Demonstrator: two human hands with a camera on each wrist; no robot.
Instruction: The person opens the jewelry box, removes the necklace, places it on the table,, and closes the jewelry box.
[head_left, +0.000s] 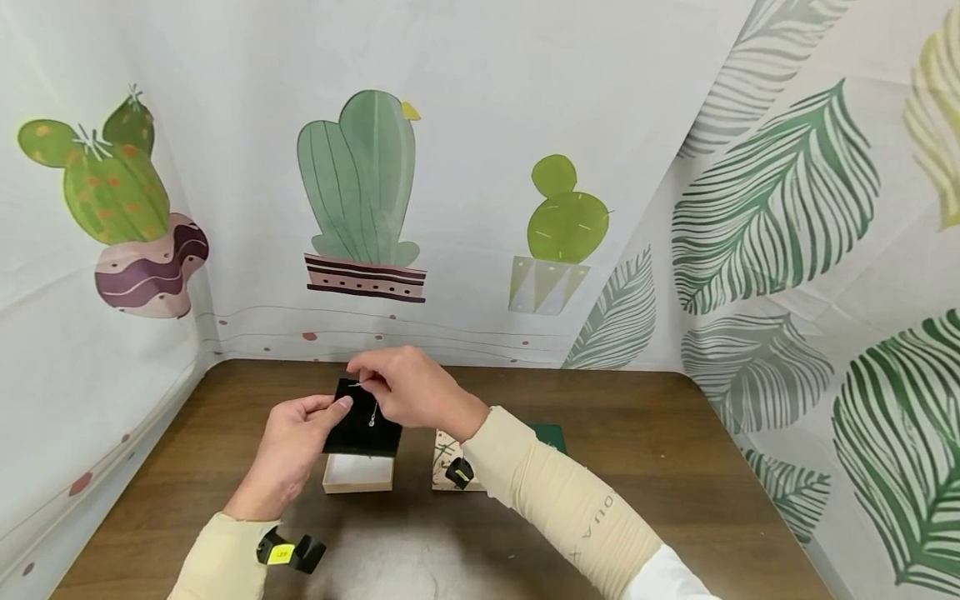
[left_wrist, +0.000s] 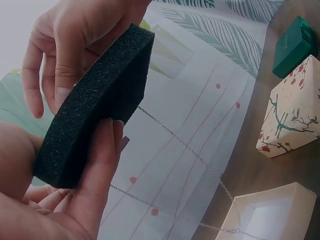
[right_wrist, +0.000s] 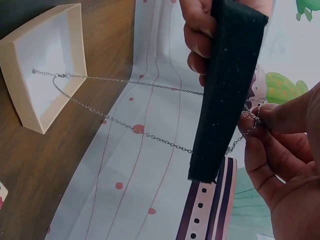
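Observation:
My left hand (head_left: 288, 442) grips a black foam pad (head_left: 360, 437) by its left edge, thumb on the front face. A thin silver chain necklace (right_wrist: 142, 84) passes over the pad, its loop hanging behind the foam in the right wrist view. Thumb and fingertips of my right hand (head_left: 416, 387) pinch a part of the necklace close to the pad's face. A small clear-stoned pendant (head_left: 371, 422) dangles in front of the black surface. Below the pad stands an open cream box (head_left: 358, 485) with a white inside; the chain's clasp end hangs over it.
On the brown table (head_left: 637, 467), a cream box part with a floral print (left_wrist: 295, 110) sits right of the open box, partly behind my right forearm. Beside it is a dark green box (head_left: 551, 436). A cactus-printed cloth (head_left: 465, 333) rises along the table's back edge.

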